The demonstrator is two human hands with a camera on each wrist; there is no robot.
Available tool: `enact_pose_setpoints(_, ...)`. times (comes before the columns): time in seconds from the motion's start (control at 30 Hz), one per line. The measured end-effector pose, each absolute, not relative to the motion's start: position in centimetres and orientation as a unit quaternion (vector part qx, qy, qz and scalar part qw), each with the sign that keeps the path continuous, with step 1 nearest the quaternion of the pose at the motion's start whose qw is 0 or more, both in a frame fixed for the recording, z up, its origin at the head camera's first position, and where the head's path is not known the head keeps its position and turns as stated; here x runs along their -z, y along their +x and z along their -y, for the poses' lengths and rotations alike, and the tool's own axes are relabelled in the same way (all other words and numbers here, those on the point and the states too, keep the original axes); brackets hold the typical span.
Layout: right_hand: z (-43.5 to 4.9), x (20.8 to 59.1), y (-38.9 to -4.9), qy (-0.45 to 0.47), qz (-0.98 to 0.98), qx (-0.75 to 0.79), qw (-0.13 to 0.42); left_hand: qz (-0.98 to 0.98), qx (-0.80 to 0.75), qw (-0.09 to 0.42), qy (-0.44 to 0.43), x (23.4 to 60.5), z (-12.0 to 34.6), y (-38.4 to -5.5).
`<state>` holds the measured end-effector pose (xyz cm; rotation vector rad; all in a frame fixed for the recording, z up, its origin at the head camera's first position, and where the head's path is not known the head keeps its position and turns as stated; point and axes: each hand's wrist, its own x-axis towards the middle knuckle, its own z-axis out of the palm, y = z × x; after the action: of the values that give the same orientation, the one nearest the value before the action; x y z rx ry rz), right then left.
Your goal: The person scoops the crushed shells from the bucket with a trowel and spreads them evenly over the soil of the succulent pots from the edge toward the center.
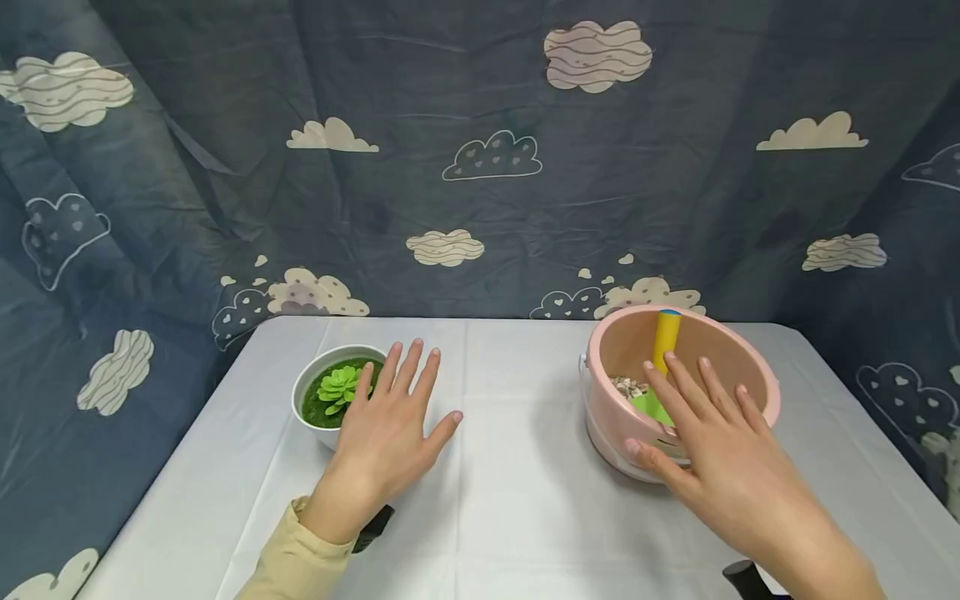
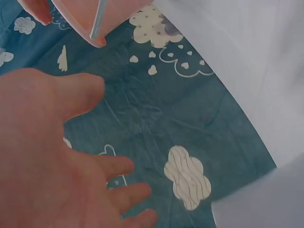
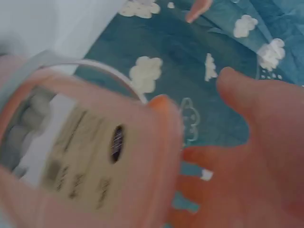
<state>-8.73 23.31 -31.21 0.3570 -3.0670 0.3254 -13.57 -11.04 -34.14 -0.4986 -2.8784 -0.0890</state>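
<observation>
My left hand is held over the table with its fingers straight and spread, holding nothing. Just beyond its fingers stands a white pot with a green succulent, partly covered by the hand in the head view. Over the near side of a pink bucket, my right hand stretches out, fingers apart and holding nothing. Inside the bucket I see a yellow stick with a blue end, a green piece and small pebble-like bits. Whether the right hand touches the rim, I cannot tell.
A white cloth covers the table. Behind it hangs a dark blue curtain with cloud prints. The bucket's pale handle and printed label show in the right wrist view. Dark straps or mounts sit by both wrists.
</observation>
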Motion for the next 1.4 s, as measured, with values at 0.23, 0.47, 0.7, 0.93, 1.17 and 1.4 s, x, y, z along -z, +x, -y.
enact_pose_setpoints(0.23,-25.5,31.6,-9.5,0.184,0.971,-0.103,0.111,0.957,0.046,0.152,-0.242,34.1,8.9,-15.5)
enact_pose_setpoints(0.47,-27.2,31.6,-10.8,0.254,0.937,-0.141,0.195,0.936,0.098,0.179,-0.286,34.6,7.2,-16.9)
enact_pose_setpoints(0.7,-28.4,31.6,-12.0,0.295,0.905,-0.201,0.232,0.915,0.169,0.173,-0.322,35.4,5.7,-18.3)
enact_pose_setpoints(0.93,-29.4,31.7,-13.1,0.283,0.897,-0.246,0.234,0.890,0.259,0.146,-0.345,36.2,4.6,-19.0)
enact_pose_setpoints(1.17,-30.0,31.7,-14.1,0.262,0.894,-0.288,0.222,0.861,0.372,0.063,-0.342,36.3,2.8,-19.2)
enact_pose_setpoints(1.4,-30.3,31.5,-14.9,0.198,0.909,-0.343,0.126,0.841,0.422,-0.007,-0.337,35.6,0.6,-19.8)
